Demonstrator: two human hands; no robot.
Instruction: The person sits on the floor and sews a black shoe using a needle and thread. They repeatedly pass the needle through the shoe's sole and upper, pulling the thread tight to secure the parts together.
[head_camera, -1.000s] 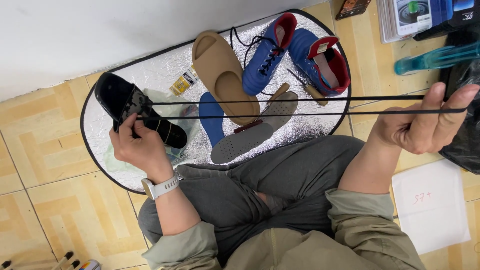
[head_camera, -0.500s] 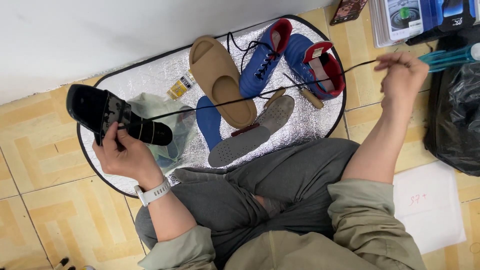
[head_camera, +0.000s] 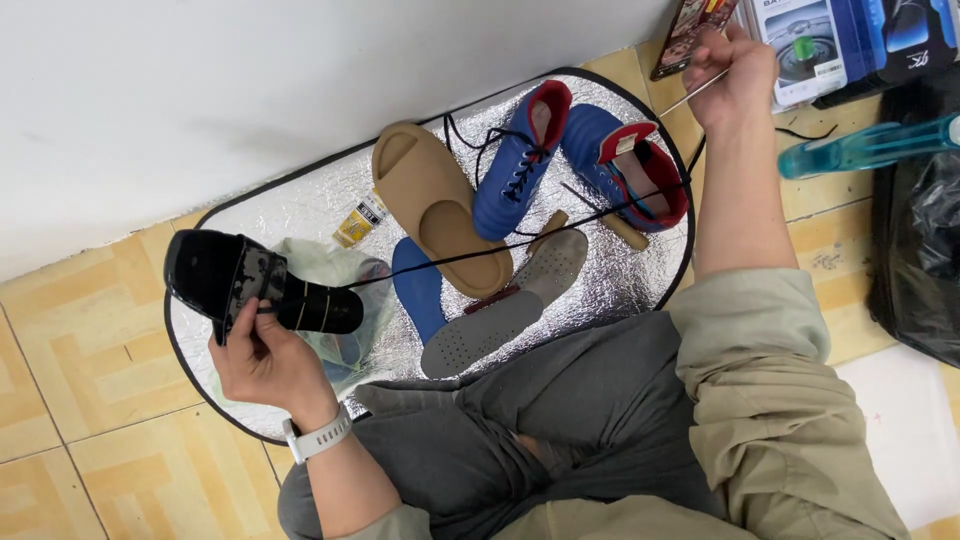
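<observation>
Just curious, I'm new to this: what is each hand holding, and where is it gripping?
The left hand grips a black shoe around its middle. The right hand pinches the end of a black lace that runs taut to the shoe.

Silver foil mat (head_camera: 640, 290) on tan tiled floor (head_camera: 90, 400). On mat: tan slide sandal (head_camera: 440, 205), two blue shoes with red lining (head_camera: 520, 165) (head_camera: 630, 165), grey insole (head_camera: 490, 325), blue insole (head_camera: 418, 290). Teal spray bottle (head_camera: 865, 148) beside black plastic bag (head_camera: 920, 260).
</observation>
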